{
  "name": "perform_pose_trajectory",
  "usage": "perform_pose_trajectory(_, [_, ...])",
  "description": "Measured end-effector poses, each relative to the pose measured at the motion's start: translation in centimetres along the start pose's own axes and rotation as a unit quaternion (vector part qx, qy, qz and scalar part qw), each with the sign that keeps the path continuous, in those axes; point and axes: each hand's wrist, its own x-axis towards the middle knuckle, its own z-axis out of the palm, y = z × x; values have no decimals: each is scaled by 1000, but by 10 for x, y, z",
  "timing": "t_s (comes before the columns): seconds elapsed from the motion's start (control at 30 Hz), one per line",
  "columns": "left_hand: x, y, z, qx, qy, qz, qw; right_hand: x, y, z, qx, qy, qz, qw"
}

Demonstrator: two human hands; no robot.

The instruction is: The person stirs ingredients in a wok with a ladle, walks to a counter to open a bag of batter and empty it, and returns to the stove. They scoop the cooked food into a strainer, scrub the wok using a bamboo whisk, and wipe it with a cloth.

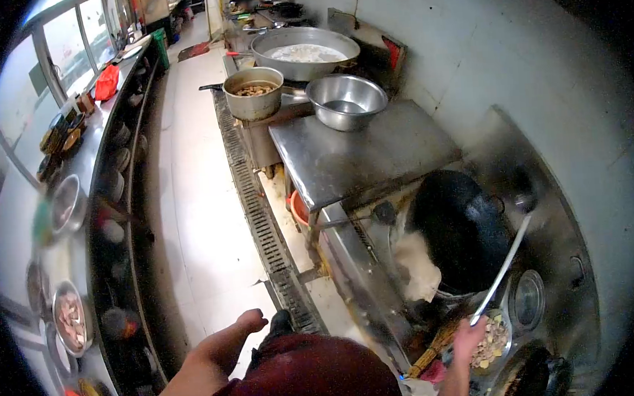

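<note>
My right hand is closed on the lower end of a long pale ladle handle. The handle slants up and right to the ladle's head near the steel backsplash. Left of the handle is a large black wok, with a beige cloth at its near left edge. Just right of my right hand sits a bowl of chopped food. My left hand hangs low over the floor beside my body, touching no object that I can see; its fingers are mostly hidden.
A steel table holds an empty metal bowl. Beyond it are a handled pot and a wide pan of pale liquid. A long counter with bowls runs along the left. A floor drain grate lies between.
</note>
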Motion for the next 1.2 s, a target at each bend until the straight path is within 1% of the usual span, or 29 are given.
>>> perform_pose_trajectory(0.03, [7, -8, -5, 16, -10, 11, 1000, 3, -22, -5, 39, 6, 29, 999])
perform_pose_trajectory(0.13, [27, -32, -27, 26, -13, 14, 999, 13, -16, 6, -55, 50, -52, 996])
perform_pose_trajectory(0.17, [34, -38, -34, 24, -11, 22, 999, 7, -16, 12, -76, 57, -58, 994])
perform_pose_trajectory(0.2, [24, -31, -56, -14, 14, 1, 1000, 1, -16, 20, -98, 62, -66, 991])
perform_pose_trajectory(0.23, [26, -35, -65, -49, 44, 0, 998, -6, 8, 32, -101, 61, -70, 991])
perform_pose_trajectory(0.27, [35, -45, -66, -49, 40, -5, 998, -12, 55, 46, -86, 31, -56, 994])
perform_pose_trajectory(0.33, [44, -63, -74, -54, 37, -10, 998, -21, 44, 56, -72, 0, -44, 996])
perform_pose_trajectory(0.37, [46, -73, -77, -39, 15, -12, 999, -29, 41, 50, -6, -77, 55, 996])
perform_pose_trajectory(0.4, [48, -82, -82, -21, -8, -12, 1000, -47, 16, 45, 61, -150, 156, 974])
perform_pose_trajectory(0.43, [50, -94, -85, -19, -10, -8, 1000, -68, -6, 45, 61, -146, 158, 975])
perform_pose_trajectory(0.47, [55, -106, -85, 7, -31, -13, 999, -86, -29, 49, 84, -89, 207, 971])
perform_pose_trajectory(0.53, [48, -111, -100, 21, -68, -53, 996, -77, -1, 44, -88, -27, 33, 995])
perform_pose_trajectory(0.57, [51, -123, -91, 28, -75, -55, 995, -71, 12, 42, -182, 25, -42, 982])
perform_pose_trajectory(0.6, [57, -137, -82, 34, -92, -60, 993, -68, 3, 35, -161, 66, -47, 984])
perform_pose_trajectory(0.63, [67, -146, -83, 40, -104, -64, 992, -61, -29, 30, -49, 83, -16, 995])
perform_pose_trajectory(0.67, [54, -131, -105, 70, -122, -68, 988, -56, -52, 27, 38, 92, 7, 995])
perform_pose_trajectory(0.7, [53, -128, -112, 78, -124, -41, 988, -54, -62, 25, 81, 91, 10, 992])
perform_pose_trajectory(0.73, [56, -122, -115, 71, -118, -50, 989, -39, -25, 25, -34, 130, -68, 988])
perform_pose_trajectory(0.77, [58, -118, -117, 63, -113, -59, 990, -37, -4, 25, -93, 147, -105, 979])
perform_pose_trajectory(0.8, [71, -122, -106, 49, -100, -34, 993, -34, 16, 26, -152, 167, -140, 964])
perform_pose_trajectory(0.83, [81, -121, -101, 54, -83, 19, 995, -43, 12, 28, -85, 120, -65, 987])
perform_pose_trajectory(0.9, [92, -100, -99, 26, -93, 22, 995, -64, -11, 35, 59, 29, 85, 994])
perform_pose_trajectory(0.97, [94, -71, -102, 24, -82, 52, 995, -78, -55, 44, 207, -64, 221, 951])
perform_pose_trajectory(1.0, [103, -67, -93, 66, -82, 121, 987, -88, -89, 46, 261, -86, 256, 927])
perform_pose_trajectory(1.03, [88, -49, -102, 20, -39, 157, 987, -88, -65, 51, 239, -70, 280, 927])
perform_pose_trajectory(1.1, [77, -26, -106, 43, -38, 236, 970, -105, -103, 27, 450, -130, 332, 819])
perform_pose_trajectory(1.13, [92, -33, -83, 117, 8, 306, 945, -122, -115, 3, 546, -162, 281, 772])
perform_pose_trajectory(1.17, [99, -34, -74, 118, -28, 318, 940, -134, -114, -21, 579, -94, 367, 722])
perform_pose_trajectory(1.2, [100, -24, -71, 134, -50, 338, 930, -150, -115, -46, 640, -102, 315, 693])
